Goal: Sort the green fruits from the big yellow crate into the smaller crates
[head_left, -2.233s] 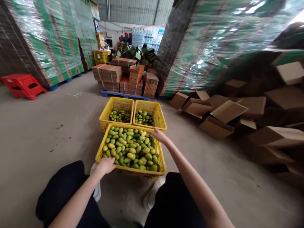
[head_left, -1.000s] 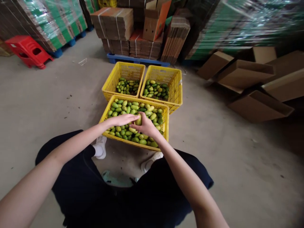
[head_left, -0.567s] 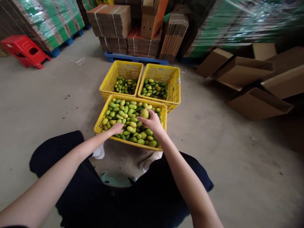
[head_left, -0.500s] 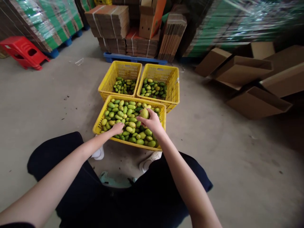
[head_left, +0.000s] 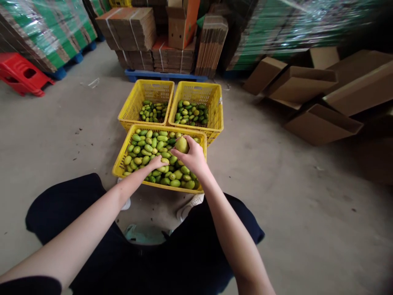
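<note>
Right of centre over the front crate, my right hand (head_left: 194,155) is closed around a yellowish-green lemon (head_left: 182,144) and holds it above the others. My left hand (head_left: 156,162) reaches low among the fruit, its fingers and thumb around another lemon (head_left: 165,161), whose far side shows past the fingertips. Below both hands, the yellow front crate (head_left: 119,157) is filled with green and yellow-green lemons (head_left: 147,149). The crate stands on the floor between my feet.
Behind it stand two yellow crates, the left one (head_left: 127,108) and the right one (head_left: 217,114), each partly filled with smaller-looking green fruit. Flattened cartons (head_left: 127,30) are stacked on a blue pallet (head_left: 166,76). Open cardboard boxes (head_left: 310,86) lie right; a red stool (head_left: 23,73) stands left.
My left hand has moved slightly right among the lemons and closed on one. The right hand still holds its lemon, now turned a little. The whole view has shifted slightly.
</note>
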### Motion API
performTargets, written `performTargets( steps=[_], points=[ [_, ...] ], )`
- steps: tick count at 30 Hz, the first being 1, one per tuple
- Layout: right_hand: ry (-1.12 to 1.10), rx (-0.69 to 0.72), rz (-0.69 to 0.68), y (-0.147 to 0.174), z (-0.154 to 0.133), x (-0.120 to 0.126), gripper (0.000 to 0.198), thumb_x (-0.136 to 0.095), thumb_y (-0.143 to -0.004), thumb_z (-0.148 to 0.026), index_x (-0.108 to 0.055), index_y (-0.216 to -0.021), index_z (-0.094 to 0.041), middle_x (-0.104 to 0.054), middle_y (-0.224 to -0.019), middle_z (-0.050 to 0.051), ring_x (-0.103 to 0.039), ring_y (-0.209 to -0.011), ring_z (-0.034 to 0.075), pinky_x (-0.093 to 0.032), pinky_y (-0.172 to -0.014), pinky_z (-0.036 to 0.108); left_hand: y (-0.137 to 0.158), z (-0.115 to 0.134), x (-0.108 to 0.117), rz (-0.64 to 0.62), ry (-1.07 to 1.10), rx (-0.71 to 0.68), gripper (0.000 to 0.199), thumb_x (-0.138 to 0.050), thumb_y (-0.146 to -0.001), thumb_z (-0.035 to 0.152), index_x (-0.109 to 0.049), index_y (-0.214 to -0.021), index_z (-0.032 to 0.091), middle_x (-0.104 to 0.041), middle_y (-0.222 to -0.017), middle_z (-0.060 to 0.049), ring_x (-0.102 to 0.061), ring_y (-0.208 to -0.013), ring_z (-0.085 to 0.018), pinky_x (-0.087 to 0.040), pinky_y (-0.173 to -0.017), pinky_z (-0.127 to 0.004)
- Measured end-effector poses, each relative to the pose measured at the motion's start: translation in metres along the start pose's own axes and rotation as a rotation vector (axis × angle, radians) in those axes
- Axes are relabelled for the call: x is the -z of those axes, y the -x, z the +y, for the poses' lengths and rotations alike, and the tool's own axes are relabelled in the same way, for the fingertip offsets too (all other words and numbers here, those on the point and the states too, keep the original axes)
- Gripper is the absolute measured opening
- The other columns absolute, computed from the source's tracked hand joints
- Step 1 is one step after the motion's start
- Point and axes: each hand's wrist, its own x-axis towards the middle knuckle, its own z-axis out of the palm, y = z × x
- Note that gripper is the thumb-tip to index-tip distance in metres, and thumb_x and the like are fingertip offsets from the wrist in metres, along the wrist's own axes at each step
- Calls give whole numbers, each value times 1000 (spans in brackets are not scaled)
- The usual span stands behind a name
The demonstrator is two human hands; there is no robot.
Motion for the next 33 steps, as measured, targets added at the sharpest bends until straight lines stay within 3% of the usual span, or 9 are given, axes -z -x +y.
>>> performTargets(
  steps=[3, 6, 9, 12, 16, 21, 26, 30, 33],
  points=[
    [19, -18, -5, -1, 0, 1, 38, -72, -67, -33, -64, -101, -20, -68, -85, 2, -65, -81, 22, -52, -80, 38, 4, -2, 1, 98, 68, 25, 43, -71, -75, 45, -55, -103, 17, -68, -103, -10, -61, -103, -28, -46, -90, -38],
    [18, -23, -11, -4, 2, 1, 37, -73, -65, -35, -64, -99, -21, -69, -84, 2, -64, -80, 22, -52, -78, 38, 12, 5, 17, 185, 167, -23, 48, -74, -72, 41, -53, -107, 16, -65, -103, -8, -60, -100, -24, -47, -90, -35],
    [27, -33, 18, -4, 4, -2, 37, -73, -63, -31, -63, -97, -22, -69, -84, 2, -64, -79, 23, -52, -77, 38, 33, 20, 56, 241, 459, -147, 56, -80, -65, 35, -52, -110, 16, -63, -104, -7, -61, -94, -20, -49, -85, -32],
    [4, -54, 81, -3, 3, -10, 36, -72, -62, -29, -62, -96, -21, -68, -83, 3, -64, -78, 24, -52, -77, 39, 68, 37, 107, 217, 810, -369, 63, -86, -57, 32, -55, -111, 19, -63, -105, -5, -63, -94, -19, -50, -87, -33],
    [-210, 9, 65, -3, 0, -23, 32, -63, -69, -28, -63, -101, -23, -69, -89, 2, -64, -78, 23, -54, -76, 38, 113, 50, 146, 272, 966, -476, 63, -87, -58, 34, -61, -113, 19, -64, -115, -8, -62, -106, -23, -48, -95, -35],
    [-292, 163, 122, -10, 0, -34, 45, -64, -77, -29, -63, -121, -26, -70, -115, 6, -66, -95, 24, -54, -85, 39, 125, 52, 147, 391, 1019, -511, 63, -87, -57, 28, -60, -113, 17, -66, -114, -10, -64, -103, -22, -51, -92, -35],
    [-141, 355, 167, -13, -3, -41, 38, -73, -78, -30, -68, -116, -28, -70, -119, 6, -66, -107, 25, -53, -91, 41, 131, 50, 147, 499, 964, -571, 56, -85, -62, 27, -62, -111, 18, -66, -114, -9, -64, -101, -21, -54, -89, -33],
    [-125, 350, 262, -14, -11, -45, 36, -77, -76, -31, -70, -111, -28, -72, -112, 5, -65, -104, 25, -51, -94, 44, 139, 48, 150, 628, 842, -612, 48, -82, -66, 25, -65, -109, 19, -65, -117, -9, -64, -104, -21, -53, -91, -33],
    [-281, 264, 356, -18, -18, -43, 37, -83, -69, -33, -70, -104, -27, -73, -105, 4, -66, -95, 23, -52, -89, 42, 142, 50, 153, 647, 832, -616, 48, -81, -67, 24, -64, -111, 19, -65, -119, -9, -64, -106, -21, -53, -91, -33]
  ],
)
